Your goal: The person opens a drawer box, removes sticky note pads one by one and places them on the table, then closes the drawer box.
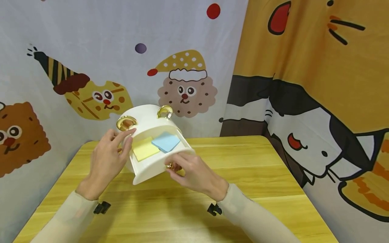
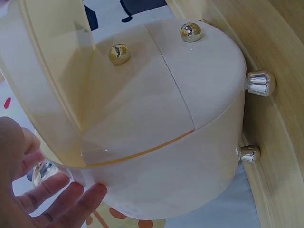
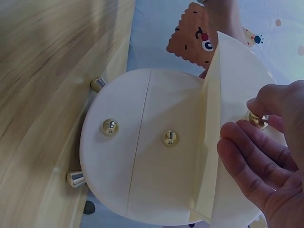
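A rounded white drawer box (image 1: 145, 113) with gold ring-shaped ears stands on the table. Its top drawer (image 1: 152, 171) is pulled out toward me and holds a yellow pad of paper (image 1: 144, 149) and a blue one (image 1: 166, 141). With thumb and index finger, my right hand (image 1: 194, 172) pinches the gold drawer knob (image 3: 258, 119); its other fingers extend loosely by the drawer front. My left hand (image 1: 106, 157) rests its extended fingertips against the box's side, near the left ear (image 1: 126, 123). Below, two more drawers, with a gold knob (image 3: 170, 138) on each, are closed.
Short gold feet (image 2: 261, 83) hold the box above the wooden table (image 1: 243, 168). A cartoon-printed cloth (image 1: 188, 27) hangs right behind the table, and another patterned cloth (image 1: 304, 101) hangs along the right side. Black clips (image 1: 102, 207) sit at both wrists.
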A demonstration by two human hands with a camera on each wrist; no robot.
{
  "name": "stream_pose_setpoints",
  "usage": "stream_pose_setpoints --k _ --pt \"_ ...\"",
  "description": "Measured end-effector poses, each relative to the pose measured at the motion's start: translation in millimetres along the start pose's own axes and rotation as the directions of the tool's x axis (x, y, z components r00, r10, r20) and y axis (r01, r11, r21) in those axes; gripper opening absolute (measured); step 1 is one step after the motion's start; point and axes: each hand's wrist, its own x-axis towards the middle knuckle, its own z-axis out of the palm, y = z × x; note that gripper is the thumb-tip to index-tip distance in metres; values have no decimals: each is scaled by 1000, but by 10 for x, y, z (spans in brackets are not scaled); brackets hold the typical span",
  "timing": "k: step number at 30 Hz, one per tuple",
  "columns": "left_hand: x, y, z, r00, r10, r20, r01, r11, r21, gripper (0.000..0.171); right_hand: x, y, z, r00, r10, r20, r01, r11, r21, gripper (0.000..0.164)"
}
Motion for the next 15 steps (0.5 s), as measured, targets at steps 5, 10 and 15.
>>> stream_pose_setpoints --k 5,10,15 --pt "-12 -6 -5 1000 3 0 -3 1000 -19 30 -21 -14 -5 1000 1 0 -1 1000 -8 21" --pt "-23 -15 4 1000 21 -7 -21 1000 -18 32 -42 -30 -2 1000 -6 5 6 1000 0 21" --pt "-35 -22 24 999 34 -15 -34 999 -10 34 -72 -36 4 1000 -5 8 5 1000 1 21"
